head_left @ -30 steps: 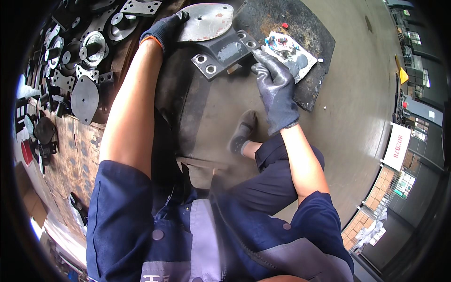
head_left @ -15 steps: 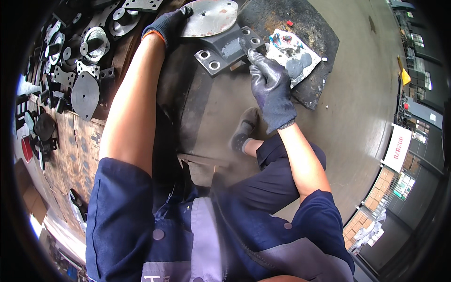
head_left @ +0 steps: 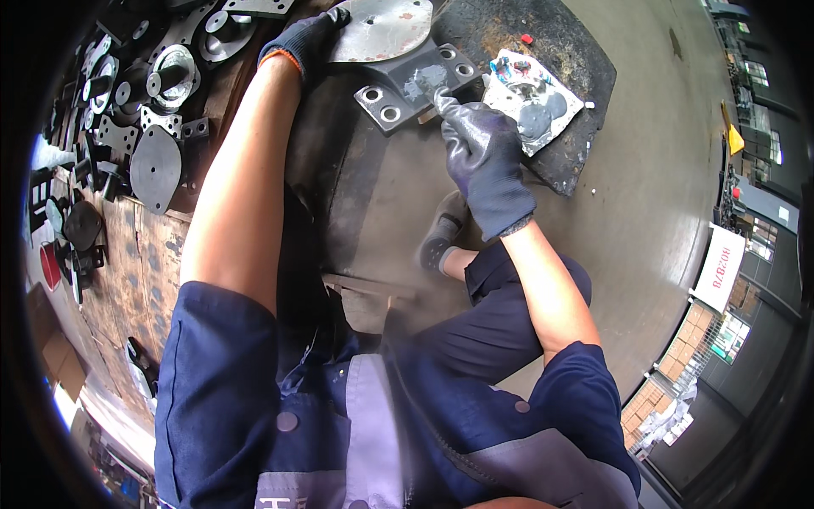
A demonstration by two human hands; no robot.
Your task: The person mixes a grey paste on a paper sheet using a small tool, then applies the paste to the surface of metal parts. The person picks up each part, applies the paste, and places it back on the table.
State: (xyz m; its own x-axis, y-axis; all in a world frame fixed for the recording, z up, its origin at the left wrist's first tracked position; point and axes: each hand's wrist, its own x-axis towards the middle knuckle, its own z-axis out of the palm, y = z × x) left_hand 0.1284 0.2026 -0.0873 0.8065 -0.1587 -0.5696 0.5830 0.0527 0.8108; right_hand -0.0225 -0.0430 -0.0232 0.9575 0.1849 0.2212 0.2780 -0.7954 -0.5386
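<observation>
A grey metal bracket (head_left: 398, 75) stands in front of me, with a pale oval plate (head_left: 383, 32) at its far end and a foot with round holes at its near end. My left hand (head_left: 309, 41), in a dark glove, grips the left edge of the oval plate. A light grey smear of paste (head_left: 424, 82) lies on the bracket's web. My right hand (head_left: 482, 140), gloved and closed, is at the near edge of that smear. A small grey tip juts from its fingers; whether it is a tool or a coated fingertip is unclear.
Right of the bracket, a white sheet (head_left: 555, 127) with grey paste lies on a dark, worn board (head_left: 585, 64), near a small red bit (head_left: 526, 39). Several metal parts (head_left: 157, 165) crowd the wooden bench (head_left: 127, 271) at left. My shoe (head_left: 443, 229) is below.
My right hand has moved slightly left and nearer to me across the bracket. More of the paste smear shows now. My left hand keeps its hold on the plate.
</observation>
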